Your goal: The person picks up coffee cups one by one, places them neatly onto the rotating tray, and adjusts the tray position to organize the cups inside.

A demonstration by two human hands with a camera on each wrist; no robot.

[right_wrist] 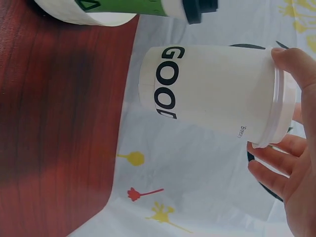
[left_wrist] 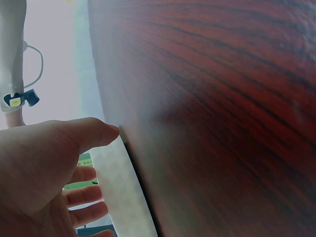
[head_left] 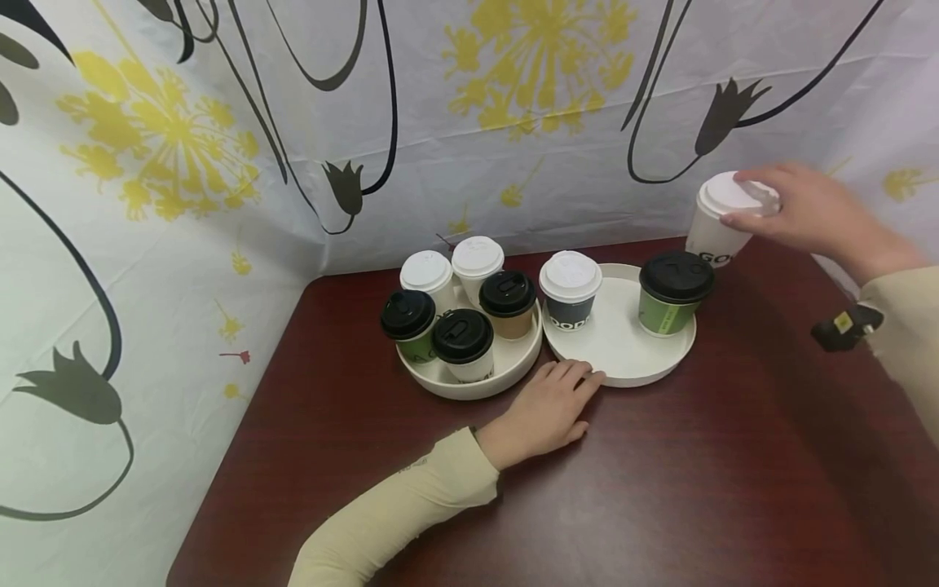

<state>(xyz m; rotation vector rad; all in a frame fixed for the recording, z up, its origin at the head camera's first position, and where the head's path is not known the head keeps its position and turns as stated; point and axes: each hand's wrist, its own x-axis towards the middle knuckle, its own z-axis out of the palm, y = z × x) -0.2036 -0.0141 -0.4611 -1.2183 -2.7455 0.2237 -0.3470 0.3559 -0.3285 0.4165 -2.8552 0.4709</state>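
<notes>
In the head view my right hand [head_left: 814,208] grips a white paper cup [head_left: 715,228] by its white lid, holding it above the table's back right. The right wrist view shows this cup [right_wrist: 212,89] with dark lettering, thumb on one side of the lid and fingers on the other. My left hand [head_left: 546,408] rests at the front rim of the right round tray [head_left: 623,367], fingers fairly straight against its edge. On that tray stand a white-lidded cup with a dark band [head_left: 570,293] at the left and a black-lidded green cup [head_left: 671,297] at the right.
A second round tray [head_left: 469,391] touches or nearly touches the first on its left. It carries several lidded cups, among them a black-lidded white cup [head_left: 469,350] and a brown cup [head_left: 509,310]. Patterned cloth [head_left: 455,147] hangs behind the dark red table [head_left: 660,481].
</notes>
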